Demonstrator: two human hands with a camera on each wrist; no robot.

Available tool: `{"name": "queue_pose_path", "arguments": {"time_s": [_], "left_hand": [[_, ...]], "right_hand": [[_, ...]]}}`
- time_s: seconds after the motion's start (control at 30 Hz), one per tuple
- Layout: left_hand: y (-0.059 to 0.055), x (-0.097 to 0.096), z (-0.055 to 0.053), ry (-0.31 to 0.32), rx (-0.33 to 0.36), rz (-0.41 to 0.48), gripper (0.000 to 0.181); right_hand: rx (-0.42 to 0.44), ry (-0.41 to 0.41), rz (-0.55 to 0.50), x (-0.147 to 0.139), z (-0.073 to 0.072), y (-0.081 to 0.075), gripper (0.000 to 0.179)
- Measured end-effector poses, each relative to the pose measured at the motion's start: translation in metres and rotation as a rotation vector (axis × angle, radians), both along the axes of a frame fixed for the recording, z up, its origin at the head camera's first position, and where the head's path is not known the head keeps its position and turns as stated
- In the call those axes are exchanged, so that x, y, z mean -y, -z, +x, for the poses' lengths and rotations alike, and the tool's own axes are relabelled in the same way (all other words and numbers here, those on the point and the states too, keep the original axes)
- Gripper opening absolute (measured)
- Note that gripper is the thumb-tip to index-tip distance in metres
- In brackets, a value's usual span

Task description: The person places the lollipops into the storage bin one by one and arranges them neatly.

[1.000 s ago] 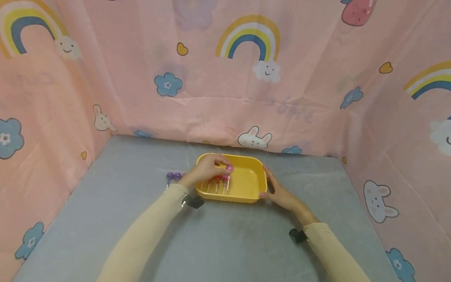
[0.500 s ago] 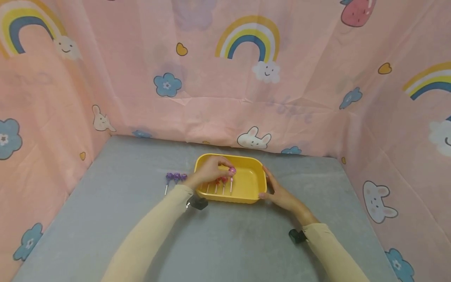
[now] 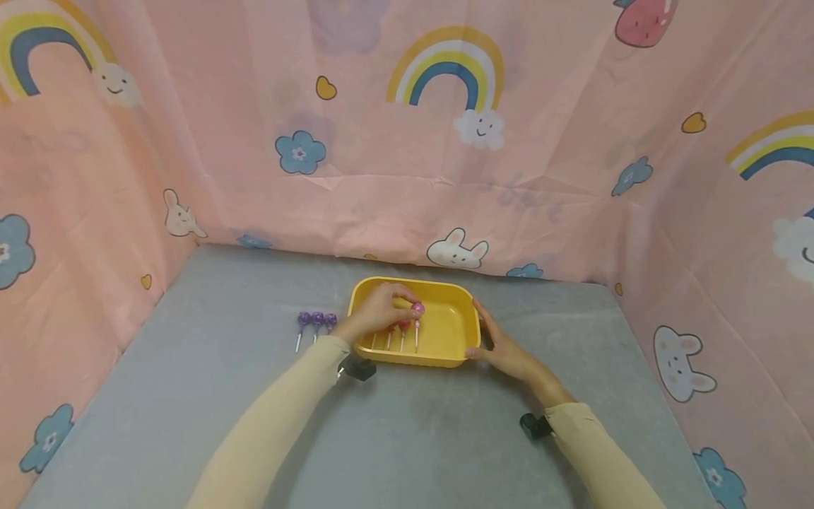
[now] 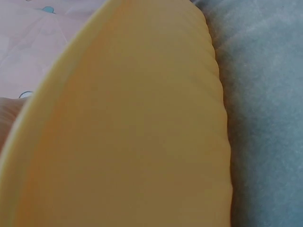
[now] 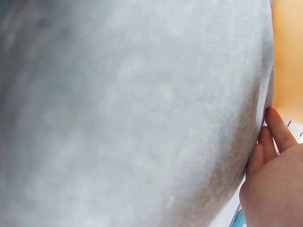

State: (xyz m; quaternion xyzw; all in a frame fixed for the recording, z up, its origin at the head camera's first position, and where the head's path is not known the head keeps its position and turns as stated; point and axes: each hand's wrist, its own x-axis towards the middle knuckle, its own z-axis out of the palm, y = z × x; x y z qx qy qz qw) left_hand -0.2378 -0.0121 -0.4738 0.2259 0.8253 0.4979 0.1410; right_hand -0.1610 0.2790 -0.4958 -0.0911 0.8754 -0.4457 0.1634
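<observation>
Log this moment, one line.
left hand: pinches round pink lollipop; right hand: touches yellow oblong plastic tray; round purple lollipops: on grey tabletop

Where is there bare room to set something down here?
Free: the grey cloth tabletop between the beige sleeves, in front of the oblong yellow tray; also left of the round purple lollipops. Inside the tray, bare floor lies between the round pink lollipop and the wall beside the right hand. Crowded: the tray's left half, with reddish lollipops and the left hand.
</observation>
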Motion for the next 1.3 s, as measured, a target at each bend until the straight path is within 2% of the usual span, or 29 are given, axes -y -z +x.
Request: {"name": "queue_pose_path", "arguments": {"time_s": [0.33, 0.57, 0.8, 1.3], "left_hand": [[-0.002, -0.002, 0.001, -0.008, 0.015, -0.062, 0.024], [-0.001, -0.006, 0.001, -0.020, 0.011, -0.074, 0.025], [0.003, -0.007, 0.001, -0.013, -0.006, -0.079, 0.024], [0.010, -0.007, -0.002, -0.031, 0.014, -0.109, 0.022]], "right_hand": [[0.015, 0.009, 0.012, -0.001, -0.002, 0.003, 0.100], [0.021, 0.016, 0.023, 0.001, -0.002, 0.003, 0.100], [0.010, 0.012, -0.001, 0.001, -0.003, 0.004, 0.099], [0.024, 0.017, 0.000, 0.002, -0.002, 0.002, 0.098]]}}
